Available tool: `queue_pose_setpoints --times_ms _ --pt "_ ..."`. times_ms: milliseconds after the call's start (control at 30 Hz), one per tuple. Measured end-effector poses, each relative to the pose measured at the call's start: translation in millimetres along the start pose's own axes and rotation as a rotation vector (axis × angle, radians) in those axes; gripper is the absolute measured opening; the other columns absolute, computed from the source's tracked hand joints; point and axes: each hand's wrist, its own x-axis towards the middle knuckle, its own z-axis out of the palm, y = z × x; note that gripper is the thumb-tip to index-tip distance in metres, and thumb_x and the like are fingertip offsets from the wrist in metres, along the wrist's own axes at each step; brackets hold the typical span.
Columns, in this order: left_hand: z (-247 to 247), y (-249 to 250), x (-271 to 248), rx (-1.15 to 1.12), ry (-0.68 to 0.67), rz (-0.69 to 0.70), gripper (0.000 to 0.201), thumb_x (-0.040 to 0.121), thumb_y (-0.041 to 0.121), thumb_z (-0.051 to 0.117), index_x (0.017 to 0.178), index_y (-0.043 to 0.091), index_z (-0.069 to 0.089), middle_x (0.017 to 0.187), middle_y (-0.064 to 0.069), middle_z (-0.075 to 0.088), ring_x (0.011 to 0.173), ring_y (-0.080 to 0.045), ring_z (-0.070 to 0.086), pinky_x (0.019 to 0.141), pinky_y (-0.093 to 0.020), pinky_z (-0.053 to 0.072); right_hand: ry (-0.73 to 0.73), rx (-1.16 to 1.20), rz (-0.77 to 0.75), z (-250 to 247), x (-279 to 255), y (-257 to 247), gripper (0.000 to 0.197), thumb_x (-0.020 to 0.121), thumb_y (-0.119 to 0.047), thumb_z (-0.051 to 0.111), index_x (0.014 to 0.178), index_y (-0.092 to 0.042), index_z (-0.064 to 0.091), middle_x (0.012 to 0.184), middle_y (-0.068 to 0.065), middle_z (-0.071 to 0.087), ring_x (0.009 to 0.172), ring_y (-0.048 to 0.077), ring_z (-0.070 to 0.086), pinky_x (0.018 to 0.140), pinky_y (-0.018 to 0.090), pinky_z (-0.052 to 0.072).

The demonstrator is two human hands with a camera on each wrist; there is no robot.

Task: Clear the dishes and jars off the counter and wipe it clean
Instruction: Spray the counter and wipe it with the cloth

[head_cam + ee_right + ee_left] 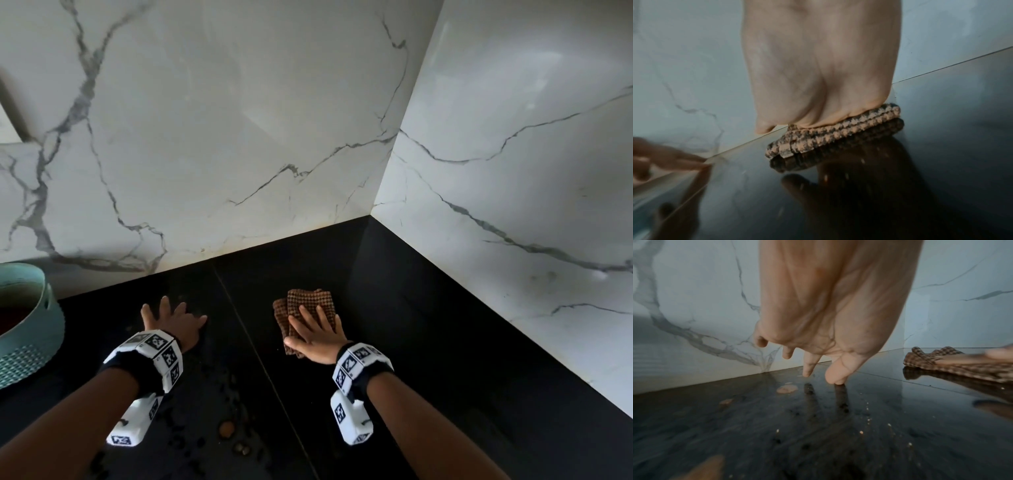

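A folded brown checked cloth [310,306] [953,363] [830,134] lies on the glossy black counter [428,342] near the corner. My right hand [317,334] [818,73] presses flat on it with straight fingers. My left hand [171,323] [818,321] is spread on the bare counter to the cloth's left, its fingertips [835,379] touching the surface. Crumbs and brownish spill spots [226,429] [786,389] dot the counter between my forearms and by the left hand.
A teal tub [32,329] stands at the left edge of the counter. White marble walls [222,137] close the back and the right side [513,171], meeting in a corner. A seam [239,308] runs across the counter between my hands.
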Motion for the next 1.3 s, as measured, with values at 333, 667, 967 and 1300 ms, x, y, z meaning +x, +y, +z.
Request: queue_pose_setpoints --times_ms 333,667,967,1300 --pt "-2 12 5 0.005 0.091 -0.045 0.042 0.100 0.038 0.022 0.136 0.030 0.043 0.157 0.003 0.014 0.145 -0.030 -0.004 0.114 -0.053 0.004 0.087 0.133 0.328 -46 42 24 0.076 0.086 -0.075 0.010 0.149 -0.036 -0.004 0.157 -0.004 -0.021 0.143 0.031 -0.021 0.106 0.058 -0.021" --pt "-3 5 2 0.017 0.109 -0.001 0.040 0.100 0.035 0.024 0.136 0.035 0.041 0.155 0.003 0.017 0.144 -0.032 -0.003 0.114 -0.055 0.004 0.206 0.408 0.588 -14 -13 77 0.077 0.085 -0.076 0.017 0.149 -0.037 -0.001 0.158 -0.005 -0.017 0.143 0.031 -0.019 0.109 0.063 -0.013" --pt "-9 9 0 0.110 0.161 0.063 0.038 0.099 0.035 0.028 0.131 0.029 0.047 0.154 0.004 0.020 0.145 -0.029 0.000 0.114 -0.051 0.008 0.388 0.377 0.705 89 -143 64 0.074 0.088 -0.070 0.020 0.150 -0.034 -0.001 0.159 0.001 -0.011 0.145 0.034 -0.011 0.115 0.057 0.004" --pt "-4 61 -71 -0.099 0.108 0.233 0.051 0.097 0.040 0.030 0.146 0.036 0.018 0.158 0.002 -0.001 0.144 -0.032 -0.010 0.114 -0.053 0.000 0.154 0.348 0.196 120 -156 -70 0.119 0.047 -0.090 -0.007 0.150 -0.029 -0.001 0.156 -0.001 -0.023 0.138 0.029 -0.031 0.107 0.057 -0.020"
